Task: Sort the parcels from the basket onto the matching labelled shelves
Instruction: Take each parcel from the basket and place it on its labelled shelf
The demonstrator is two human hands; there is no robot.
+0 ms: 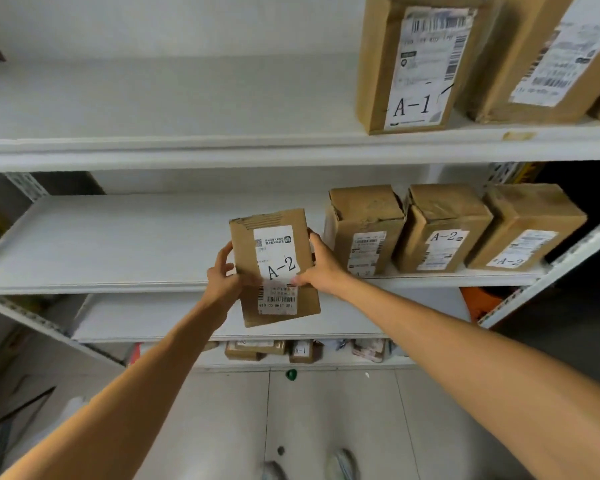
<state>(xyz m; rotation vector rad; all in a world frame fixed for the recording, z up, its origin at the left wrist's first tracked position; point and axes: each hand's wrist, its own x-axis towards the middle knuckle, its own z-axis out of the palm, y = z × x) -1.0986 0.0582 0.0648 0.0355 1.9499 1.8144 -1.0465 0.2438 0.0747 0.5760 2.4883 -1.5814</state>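
We hold a brown parcel (246, 244) between both hands, upright and tilted slightly, its white label marked "A-2" facing us. Our left hand (224, 275) grips its left edge, thumb on the front face and fingers curled behind. Our right hand (321, 268) clasps the right edge, thumb pressing the label's lower corner.

The parcel is in front of the middle shelf (118, 244). Its upper half stands against the shelf board and its lower half hangs below the front edge. We cannot tell whether it touches that edge.

Just right of our right hand, three brown parcels stand in a row on the same shelf. The nearest parcel (364, 216) is just beside our right fingers, and its mark is too small to read. The second parcel (444, 216) and the third parcel (530, 209), farther right, both read "A-2".

Left of our left hand the shelf board is bare white. Above our hands, on the upper shelf (187, 109) and off to the right, a tall parcel (378, 64) marked "A-1" stands upright, with another box (520, 46) leaning beside it.

Below our hands lies a lower shelf (187, 320). Beneath it, several small packets sit near the tiled floor (326, 410), one small packet (302, 351) marked "A-1".
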